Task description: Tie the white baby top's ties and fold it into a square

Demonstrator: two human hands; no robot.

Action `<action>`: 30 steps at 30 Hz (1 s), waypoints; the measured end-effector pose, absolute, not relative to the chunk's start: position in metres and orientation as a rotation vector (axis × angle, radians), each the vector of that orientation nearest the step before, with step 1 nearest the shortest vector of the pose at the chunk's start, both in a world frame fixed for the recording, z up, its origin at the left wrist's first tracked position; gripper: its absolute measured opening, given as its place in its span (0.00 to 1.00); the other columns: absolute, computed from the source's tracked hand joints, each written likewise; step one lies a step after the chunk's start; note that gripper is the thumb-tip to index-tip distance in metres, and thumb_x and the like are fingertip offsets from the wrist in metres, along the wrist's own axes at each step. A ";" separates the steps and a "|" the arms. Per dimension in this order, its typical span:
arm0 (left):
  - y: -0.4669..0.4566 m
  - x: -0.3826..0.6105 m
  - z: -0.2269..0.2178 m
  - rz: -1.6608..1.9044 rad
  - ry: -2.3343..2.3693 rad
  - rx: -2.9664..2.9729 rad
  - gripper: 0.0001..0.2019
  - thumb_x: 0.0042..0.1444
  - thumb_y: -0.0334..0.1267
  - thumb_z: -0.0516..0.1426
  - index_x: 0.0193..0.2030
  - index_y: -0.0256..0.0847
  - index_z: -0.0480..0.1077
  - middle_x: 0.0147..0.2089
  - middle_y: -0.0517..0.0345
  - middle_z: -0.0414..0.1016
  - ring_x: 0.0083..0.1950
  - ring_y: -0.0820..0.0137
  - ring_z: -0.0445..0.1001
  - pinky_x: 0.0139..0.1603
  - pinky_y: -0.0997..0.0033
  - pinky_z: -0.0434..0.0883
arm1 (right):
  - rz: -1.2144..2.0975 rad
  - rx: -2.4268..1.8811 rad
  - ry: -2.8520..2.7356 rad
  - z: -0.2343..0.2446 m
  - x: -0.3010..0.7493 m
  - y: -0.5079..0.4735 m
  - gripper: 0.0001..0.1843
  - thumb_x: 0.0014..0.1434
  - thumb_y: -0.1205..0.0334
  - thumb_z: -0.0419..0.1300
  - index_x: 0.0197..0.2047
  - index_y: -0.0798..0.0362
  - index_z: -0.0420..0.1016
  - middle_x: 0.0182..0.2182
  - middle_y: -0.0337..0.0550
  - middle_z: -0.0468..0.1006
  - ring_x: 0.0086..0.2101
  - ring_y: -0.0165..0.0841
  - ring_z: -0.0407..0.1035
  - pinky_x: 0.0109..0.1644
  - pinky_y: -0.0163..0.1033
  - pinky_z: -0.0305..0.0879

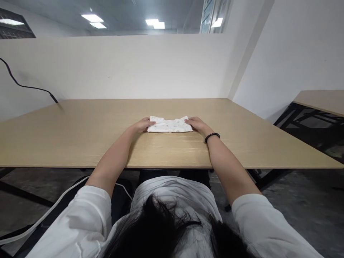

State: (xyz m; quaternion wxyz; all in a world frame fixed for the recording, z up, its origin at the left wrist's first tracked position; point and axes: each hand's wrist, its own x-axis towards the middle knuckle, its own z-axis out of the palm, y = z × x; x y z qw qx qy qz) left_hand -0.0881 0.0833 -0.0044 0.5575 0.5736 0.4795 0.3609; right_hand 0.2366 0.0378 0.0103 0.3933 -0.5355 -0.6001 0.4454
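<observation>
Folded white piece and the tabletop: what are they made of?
Folded white piece: soft cloth, likely cotton, matte with a faint print; its edges rumple. Tabletop: light wood-grain laminate by the look, smooth with a faint sheen; could be veneer.

The print on the folded cloth [170, 125] is showing too small to make out. At its ends the left grip [142, 125] and right grip [197, 124] are hiding their fingertips — pinching or resting, unclear. Far left of it, the table [80, 136] is running off-frame.

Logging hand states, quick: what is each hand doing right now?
Left hand: on the left end of the folded cloth; grip cannot be told.
Right hand: on its right end; grip cannot be told.
</observation>
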 end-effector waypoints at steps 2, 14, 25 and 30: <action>0.083 -0.088 -0.003 0.847 1.138 1.335 0.23 0.49 0.28 0.67 0.52 0.38 0.70 0.50 0.43 0.79 0.47 0.62 0.80 0.45 0.68 0.78 | 1.100 -1.407 -1.531 0.012 0.236 0.037 0.09 0.55 0.60 0.68 0.31 0.55 0.74 0.21 0.39 0.73 0.22 0.29 0.64 0.27 0.34 0.60; 0.073 -0.093 0.005 0.775 0.975 1.407 0.42 0.48 0.17 0.61 0.69 0.50 0.59 0.51 0.53 0.75 0.39 0.73 0.78 0.39 0.75 0.76 | 1.000 -1.278 -1.446 0.003 0.233 0.048 0.21 0.49 0.78 0.65 0.49 0.59 0.75 0.31 0.45 0.80 0.28 0.30 0.72 0.29 0.32 0.67; 0.068 -0.091 0.009 0.741 0.911 1.475 0.35 0.47 0.24 0.66 0.63 0.44 0.65 0.56 0.49 0.76 0.51 0.66 0.78 0.52 0.67 0.76 | 0.810 -1.388 -1.521 0.006 0.236 0.047 0.41 0.52 0.75 0.62 0.69 0.56 0.57 0.33 0.42 0.76 0.27 0.32 0.70 0.29 0.36 0.68; 0.064 -0.092 0.016 0.591 1.331 1.711 0.42 0.49 0.35 0.67 0.70 0.41 0.55 0.53 0.42 0.75 0.46 0.58 0.79 0.46 0.60 0.77 | 0.392 -1.665 -1.862 0.002 0.235 0.045 0.34 0.54 0.68 0.62 0.65 0.56 0.66 0.42 0.51 0.78 0.40 0.41 0.73 0.45 0.43 0.70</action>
